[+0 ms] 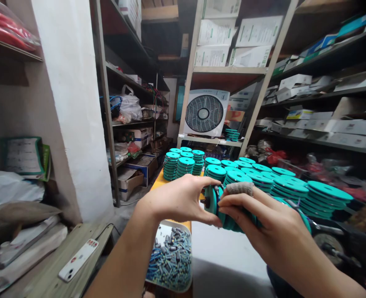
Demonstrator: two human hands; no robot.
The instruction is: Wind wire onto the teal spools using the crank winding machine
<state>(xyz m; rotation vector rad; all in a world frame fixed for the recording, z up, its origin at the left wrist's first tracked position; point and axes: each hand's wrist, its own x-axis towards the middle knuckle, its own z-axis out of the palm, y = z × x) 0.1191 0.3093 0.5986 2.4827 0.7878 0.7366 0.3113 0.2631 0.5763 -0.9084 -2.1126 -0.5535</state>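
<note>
My left hand (179,196) curves its thumb and fingers around the end teal spool (213,200) of a row held sideways on a dark shaft. My right hand (263,213) has its thumb and fingers closed at the rim of the same spool, with one finger wrapped in a grey band (240,188). More teal spools lie under my right palm, mostly hidden by it. Anything thin between the right fingertips is too small to make out. Below my left wrist, a white tray (191,258) holds many small dark and blue-green parts (170,258).
Stacks of teal spools (305,190) fill the table's far side. A metal rod (327,229) and machine parts stand at right. A box fan (205,112) sits on a shelf ahead. A phone (78,260) lies on a wooden board at left. Loaded shelves line both sides.
</note>
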